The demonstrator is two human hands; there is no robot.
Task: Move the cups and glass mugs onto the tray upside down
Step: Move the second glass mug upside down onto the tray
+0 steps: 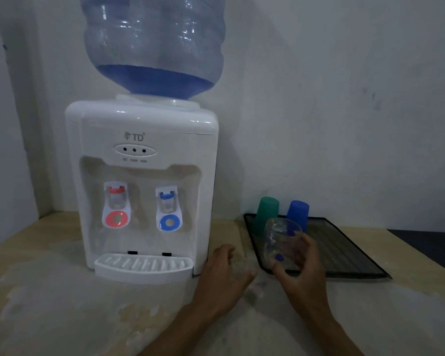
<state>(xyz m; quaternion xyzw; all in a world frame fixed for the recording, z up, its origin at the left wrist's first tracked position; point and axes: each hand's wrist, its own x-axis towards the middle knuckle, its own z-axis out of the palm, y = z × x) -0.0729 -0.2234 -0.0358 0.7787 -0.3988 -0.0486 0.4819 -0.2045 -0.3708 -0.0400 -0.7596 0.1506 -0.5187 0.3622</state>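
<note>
Right hand [297,263] makes the grip here: its fingers and thumb are curled round a clear glass mug [280,241], holding it in the air above the near left corner of the dark tray [344,250]. The mug looks tipped, its base turned up and away toward the wall, so its long axis leans rather than stands plumb; through clear glass in dim light I cannot say exactly how far over it is. The tray lies directly beneath and beyond the mug, so the coming move is short: finish the turn until the mouth faces down, then lower it.

A green cup [267,214] and a blue cup [297,213] already stand upside down at the tray's far left end, just behind the mug. Bare tray lies to the right and nearer, which seems the safer landing.

Left hand [228,268] rests on the tabletop [62,304] between the water dispenser [141,188] and the tray, fingers curled round what may be a second glass, blurred.
</note>
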